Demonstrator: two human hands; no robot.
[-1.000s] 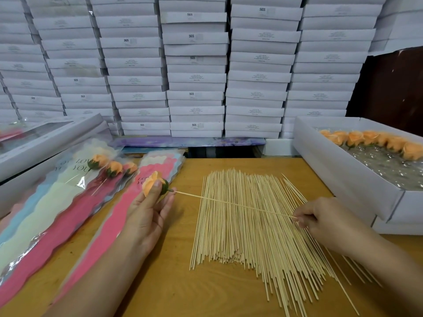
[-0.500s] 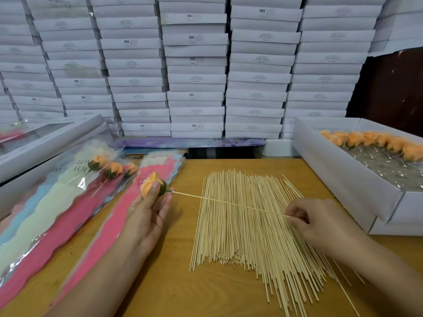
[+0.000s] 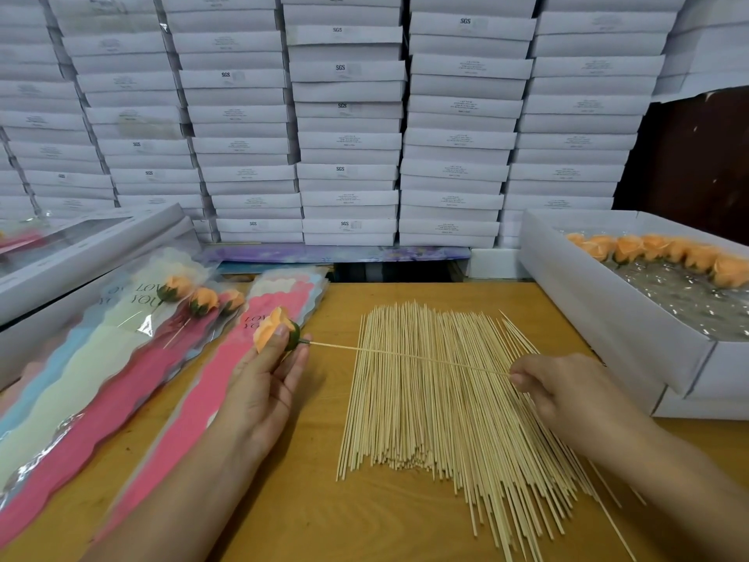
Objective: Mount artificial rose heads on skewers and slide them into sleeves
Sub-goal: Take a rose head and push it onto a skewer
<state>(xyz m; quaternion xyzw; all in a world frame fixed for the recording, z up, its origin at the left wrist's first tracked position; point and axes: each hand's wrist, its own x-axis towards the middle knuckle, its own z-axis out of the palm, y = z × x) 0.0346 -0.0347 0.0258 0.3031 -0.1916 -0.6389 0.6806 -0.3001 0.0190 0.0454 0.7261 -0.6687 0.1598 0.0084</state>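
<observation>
Stacked white boxes back the table; left hand pinches a rose head, right hand pinches the skewer (mounting step); sleeving likely follows

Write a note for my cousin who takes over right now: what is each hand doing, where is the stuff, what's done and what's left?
Left hand: holds the orange rose head by thumb and fingers.
Right hand: pinches the far end of the skewer, whose tip sits at the rose's green base.
Spare skewers lie piled on the wooden table. More rose heads wait in the white box on the right. Empty pink sleeves lie beside the left hand.
Done: three sleeved roses at left.
Left: seat this rose firmly, slide it into a sleeve, repeat.
</observation>
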